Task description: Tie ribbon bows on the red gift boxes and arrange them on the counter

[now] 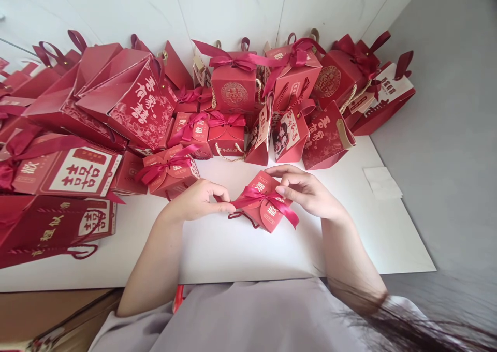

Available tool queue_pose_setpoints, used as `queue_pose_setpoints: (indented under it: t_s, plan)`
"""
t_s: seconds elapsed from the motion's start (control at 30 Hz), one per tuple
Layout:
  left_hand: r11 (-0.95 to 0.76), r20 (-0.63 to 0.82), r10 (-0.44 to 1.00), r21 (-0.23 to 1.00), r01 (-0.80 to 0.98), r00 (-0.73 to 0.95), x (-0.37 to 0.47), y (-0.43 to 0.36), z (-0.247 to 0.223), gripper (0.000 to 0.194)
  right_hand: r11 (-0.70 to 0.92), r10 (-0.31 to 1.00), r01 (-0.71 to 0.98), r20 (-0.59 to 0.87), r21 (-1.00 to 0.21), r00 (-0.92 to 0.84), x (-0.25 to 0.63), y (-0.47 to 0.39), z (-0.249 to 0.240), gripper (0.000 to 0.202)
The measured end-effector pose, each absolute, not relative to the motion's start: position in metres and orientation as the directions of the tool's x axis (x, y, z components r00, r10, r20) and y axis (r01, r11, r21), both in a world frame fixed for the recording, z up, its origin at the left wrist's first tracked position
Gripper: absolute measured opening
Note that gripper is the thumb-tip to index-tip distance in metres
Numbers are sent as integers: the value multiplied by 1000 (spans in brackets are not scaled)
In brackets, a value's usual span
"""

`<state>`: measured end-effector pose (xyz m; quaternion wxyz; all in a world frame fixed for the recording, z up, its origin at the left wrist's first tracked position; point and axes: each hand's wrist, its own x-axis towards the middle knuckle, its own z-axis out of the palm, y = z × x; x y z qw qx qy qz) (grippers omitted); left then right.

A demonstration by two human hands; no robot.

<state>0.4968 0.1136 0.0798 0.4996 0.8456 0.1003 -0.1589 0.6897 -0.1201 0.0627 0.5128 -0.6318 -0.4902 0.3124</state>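
A small red gift box [259, 185] with a flap top and gold print stands over the white table in front of me. A satin ribbon [264, 194] is tied in a bow across its top. My left hand [204, 199] pinches the ribbon's left end between thumb and fingertips. At the box's right upper side is my right hand [306, 189], fingers curved, touching the box and the bow's right side. A dark red cord [244, 216] hangs at the box's lower left edge.
Many red gift boxes [235, 88] with ribbons and cords line the back of the white table [248, 259]. Larger boxes [83, 171] crowd the left side. A folded white tissue [382, 182] lies at the right edge, beside a grey wall [446, 134].
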Motion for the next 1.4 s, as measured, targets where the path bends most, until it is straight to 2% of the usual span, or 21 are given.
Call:
queue_pose_setpoints:
  t_s: [0.07, 0.13, 0.2, 0.27, 0.3, 0.37, 0.43, 0.77, 0.97, 1.2, 1.4]
  plan:
    - [-499, -440, -34, 785, 366, 897, 495, 115, 84, 37, 34, 943, 334, 141, -942, 301, 689, -120, 63, 25]
    - [-530, -421, 0, 769, 356, 907, 495, 112, 89, 33, 49, 948, 334, 149, -941, 283, 687, -119, 64, 24]
    - [-562, -230, 197, 770, 302, 953, 499, 101, 92, 27, 53, 953, 306, 140, -951, 270, 685, -117, 64, 24]
    - [-612, 57, 375, 765, 201, 925, 506, 82, 93, 19, 60, 956, 278, 136, -959, 261, 681, -115, 64, 23]
    - [-642, 172, 399, 754, 140, 901, 510, 71, 92, 14, 69, 956, 269, 140, -961, 256, 679, -113, 64, 23]
    - [-685, 278, 343, 728, 37, 897, 517, 51, 87, 10, 88, 955, 261, 156, -961, 252, 676, -110, 63, 22]
    - [-701, 285, 298, 714, 6, 911, 521, 36, 82, 7, 100, 951, 260, 169, -960, 260, 674, -108, 63, 21]
    - [-678, 170, 295, 731, 80, 940, 519, 37, 79, 9, 67, 944, 303, 158, -951, 289, 673, -108, 62, 18]
    - [-691, 177, 282, 720, 72, 943, 520, 38, 77, 10, 12, 934, 249, 99, -968, 342, 671, -107, 62, 25]
    - [-702, 186, 282, 708, 70, 941, 520, 39, 78, 9, 11, 924, 239, 101, -971, 368, 670, -106, 56, 29]
    - [-701, 204, 293, 711, 65, 934, 519, 37, 78, 10, 43, 923, 144, 95, -989, 373, 669, -103, 54, 32]
